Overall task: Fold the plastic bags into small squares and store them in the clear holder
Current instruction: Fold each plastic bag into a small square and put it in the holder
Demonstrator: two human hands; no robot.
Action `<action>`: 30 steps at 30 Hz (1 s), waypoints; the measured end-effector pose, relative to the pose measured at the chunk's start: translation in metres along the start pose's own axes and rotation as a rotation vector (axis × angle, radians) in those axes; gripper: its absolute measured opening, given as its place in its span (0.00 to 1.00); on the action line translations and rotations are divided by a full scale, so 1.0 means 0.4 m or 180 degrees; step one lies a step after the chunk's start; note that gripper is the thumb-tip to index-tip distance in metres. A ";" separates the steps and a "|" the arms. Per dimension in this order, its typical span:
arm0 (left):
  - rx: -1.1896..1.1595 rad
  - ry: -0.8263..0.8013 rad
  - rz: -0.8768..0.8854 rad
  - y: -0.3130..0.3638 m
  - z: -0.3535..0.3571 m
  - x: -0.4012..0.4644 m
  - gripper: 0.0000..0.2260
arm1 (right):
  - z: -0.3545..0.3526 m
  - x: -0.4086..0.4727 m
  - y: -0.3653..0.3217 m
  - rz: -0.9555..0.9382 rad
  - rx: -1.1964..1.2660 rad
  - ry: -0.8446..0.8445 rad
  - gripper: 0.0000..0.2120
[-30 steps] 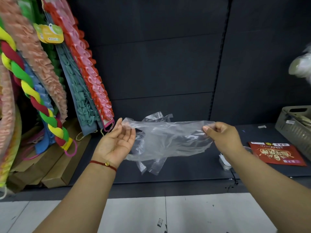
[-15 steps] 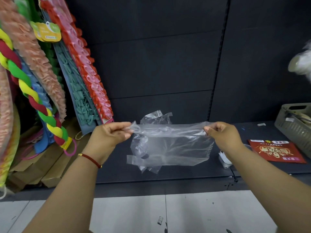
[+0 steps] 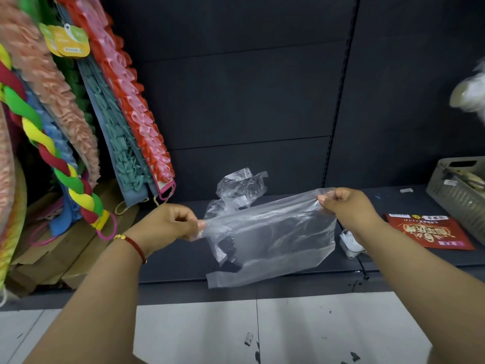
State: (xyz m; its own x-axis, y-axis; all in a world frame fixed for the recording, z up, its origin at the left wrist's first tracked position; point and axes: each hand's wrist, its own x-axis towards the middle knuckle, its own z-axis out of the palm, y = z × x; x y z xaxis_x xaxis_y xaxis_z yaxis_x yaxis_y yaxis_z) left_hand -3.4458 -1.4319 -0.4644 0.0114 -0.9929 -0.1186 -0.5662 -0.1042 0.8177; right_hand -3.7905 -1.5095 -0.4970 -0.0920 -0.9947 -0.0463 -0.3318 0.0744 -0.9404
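Two hands stretch one clear plastic bag (image 3: 275, 237) at the frame's centre.

The left hand (image 3: 168, 223) pinches its left corner, the right hand (image 3: 346, 206) its upper right corner; the bag hangs between them above a dark shelf (image 3: 301, 261). One red packet (image 3: 427, 232) and one grey basket (image 3: 456, 193) lie at right.

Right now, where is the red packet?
In the head view, the red packet lies flat on the dark shelf, far right, beside the grey basket and past the right hand.
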 end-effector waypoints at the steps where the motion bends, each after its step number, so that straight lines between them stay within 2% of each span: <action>1: -0.0128 -0.0030 -0.0024 0.002 0.001 -0.002 0.12 | 0.000 0.002 0.000 0.0009 0.0001 0.0004 0.09; 4: -0.0894 -0.0005 -0.0073 0.009 0.008 -0.004 0.10 | 0.001 0.007 0.000 0.0048 0.0009 0.0012 0.10; 6: -0.1246 0.0019 -0.0012 0.013 0.011 -0.004 0.12 | 0.000 0.011 0.003 0.0052 -0.0014 0.0024 0.12; 11: -0.1348 0.0455 -0.0052 0.002 0.010 0.009 0.13 | -0.003 0.014 0.006 -0.0004 0.0002 0.0092 0.11; 15: -0.1467 0.0798 -0.0106 -0.010 0.011 0.023 0.05 | -0.009 0.018 0.009 -0.0011 0.0114 0.0151 0.09; 17: -0.1237 0.0906 -0.0177 -0.015 0.014 0.026 0.10 | -0.012 0.013 0.003 -0.0078 0.0118 0.0156 0.08; 20: 0.0134 0.1169 -0.0264 -0.013 0.031 0.033 0.22 | -0.011 -0.010 -0.024 -0.0342 0.0066 0.0035 0.06; 22: 0.0340 0.1098 0.0123 0.023 0.075 0.029 0.24 | 0.001 -0.032 -0.048 -0.0566 -0.0200 -0.0268 0.06; 26: 0.0001 0.0507 0.0957 0.128 0.206 0.011 0.18 | 0.053 -0.085 -0.094 -0.1232 -0.1032 -0.0854 0.04; 28: -0.0253 0.0537 0.1123 0.159 0.244 0.008 0.15 | 0.075 -0.103 -0.105 -0.1444 -0.1011 -0.0921 0.05; 30: -0.0322 0.0669 0.1243 0.168 0.261 0.010 0.07 | 0.083 -0.108 -0.110 -0.1507 -0.0842 -0.0876 0.05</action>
State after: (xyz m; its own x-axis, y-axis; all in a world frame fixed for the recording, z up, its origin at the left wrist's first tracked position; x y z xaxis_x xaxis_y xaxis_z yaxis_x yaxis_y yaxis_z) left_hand -3.5699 -1.4370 -0.4689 -0.0139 -0.9480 0.3180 -0.4781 0.2856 0.8306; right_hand -3.7409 -1.4723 -0.4649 0.3568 -0.9033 0.2380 -0.5026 -0.4004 -0.7662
